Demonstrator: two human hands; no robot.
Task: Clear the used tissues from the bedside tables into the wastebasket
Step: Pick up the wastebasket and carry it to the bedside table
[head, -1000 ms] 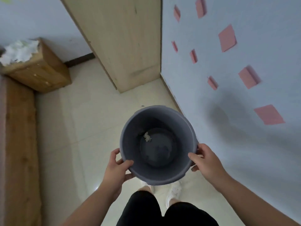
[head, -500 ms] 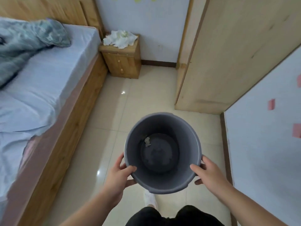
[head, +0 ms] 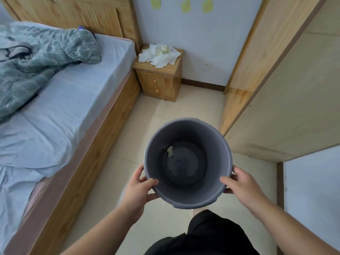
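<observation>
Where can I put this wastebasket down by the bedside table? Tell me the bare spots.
Bare floor runs between the bed frame and the wardrobe, right up to the bedside table; that strip looks wide enough for the wastebasket. The tabletop is crowded: tissues cover most of it, leaving only strips at its edges bare.

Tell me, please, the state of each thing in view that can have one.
Wastebasket, upright, held up, nearly empty.
Scrap, lying on the wastebasket's bottom.
Left hand, gripping the rim.
Right hand, gripping the rim.
Tissues, heaped on the table, not yet cleared.
Table, drawers shut.
Blanket, crumpled on the bed.
</observation>
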